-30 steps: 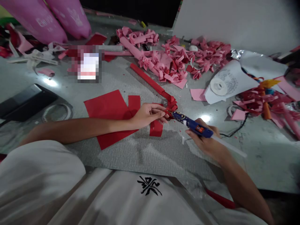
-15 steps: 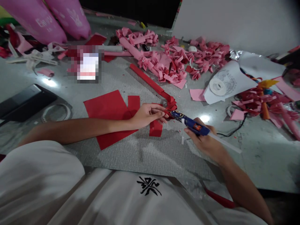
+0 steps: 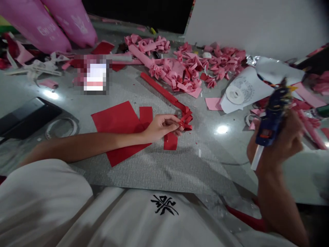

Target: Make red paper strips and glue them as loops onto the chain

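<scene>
My left hand (image 3: 166, 125) pinches a folded red paper piece (image 3: 185, 124) between thumb and fingers, low over the table. On the right, my right hand (image 3: 280, 144) is wrapped round a dark blue glue gun (image 3: 272, 115), its nozzle pointing up and away and a white glue stick (image 3: 257, 157) poking out of its back. A long rolled red paper strip (image 3: 160, 90) lies just beyond my left hand. Beneath that hand and forearm are a large red paper sheet (image 3: 117, 118) and small red paper pieces (image 3: 170, 142).
Pink paper flowers and curls (image 3: 177, 70) are heaped along the back. A white paper cone with a tape roll (image 3: 235, 94) lies at right. Farther left are a phone (image 3: 96, 77), a clear tape ring (image 3: 61, 127), a black device (image 3: 33, 116) and pink bottles (image 3: 77, 24).
My right hand has swung the glue gun away to the right, off the red paper, and turned its nozzle upward. My left hand stays where it was, pinching the piece.
</scene>
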Tool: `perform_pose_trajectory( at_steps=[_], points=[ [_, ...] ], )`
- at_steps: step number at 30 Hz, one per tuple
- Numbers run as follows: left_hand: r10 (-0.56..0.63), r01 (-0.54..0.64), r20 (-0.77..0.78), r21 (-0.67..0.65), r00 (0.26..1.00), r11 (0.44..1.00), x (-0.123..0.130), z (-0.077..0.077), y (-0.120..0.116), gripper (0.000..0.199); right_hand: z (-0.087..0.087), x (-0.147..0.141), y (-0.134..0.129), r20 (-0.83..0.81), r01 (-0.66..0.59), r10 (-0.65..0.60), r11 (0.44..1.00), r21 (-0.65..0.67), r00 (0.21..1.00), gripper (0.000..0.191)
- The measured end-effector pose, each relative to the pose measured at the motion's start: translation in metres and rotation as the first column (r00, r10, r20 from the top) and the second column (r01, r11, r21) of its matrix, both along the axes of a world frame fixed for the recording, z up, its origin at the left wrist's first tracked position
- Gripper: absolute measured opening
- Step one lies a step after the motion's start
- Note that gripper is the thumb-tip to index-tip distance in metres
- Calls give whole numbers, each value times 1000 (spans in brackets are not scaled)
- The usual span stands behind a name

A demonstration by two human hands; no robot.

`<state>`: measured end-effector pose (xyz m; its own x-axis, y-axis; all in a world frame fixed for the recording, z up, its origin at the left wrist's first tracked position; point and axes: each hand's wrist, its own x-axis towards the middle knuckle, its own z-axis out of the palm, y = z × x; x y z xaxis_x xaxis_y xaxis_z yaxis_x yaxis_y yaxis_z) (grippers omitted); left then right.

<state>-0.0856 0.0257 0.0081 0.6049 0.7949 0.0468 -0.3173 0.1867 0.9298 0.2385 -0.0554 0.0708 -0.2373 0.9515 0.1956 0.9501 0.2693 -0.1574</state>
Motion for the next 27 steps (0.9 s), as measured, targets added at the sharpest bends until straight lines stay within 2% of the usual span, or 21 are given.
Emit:
perform_pose_trajectory(
  at_steps=[9,12,14,17,19,22,24,27],
  points=[
    [-79,83,-36,132,996,988,-4,4,-4,25,-39,9,-11,293,71,-53,996,-50,955,56],
    [-100,106,-44,162,994,981,-5,2,-6,17,-34,4,-14,377,80,-53,995,-58,925,59],
    [-96,104,-57,175,994,979,-5,0,-6,12,-24,-5,-13,367,90,-85,996,3,926,56],
    [-96,107,-69,181,993,978,-4,0,-6,9,-9,-30,1,178,67,-85,993,100,980,44],
    [-102,114,-74,178,992,977,-4,0,-6,7,-6,-50,17,-48,28,-25,997,72,999,40],
    [-100,111,-74,165,992,980,-4,1,-6,6,-14,-74,46,-309,30,-52,997,-77,950,42],
    [-102,112,-66,166,993,980,-4,1,-6,7,-23,-82,63,-394,33,-98,985,-166,914,40],
    [-111,120,-54,184,992,976,-4,1,-6,10,-35,-85,79,-500,-21,-85,979,-202,862,29]
  ],
)
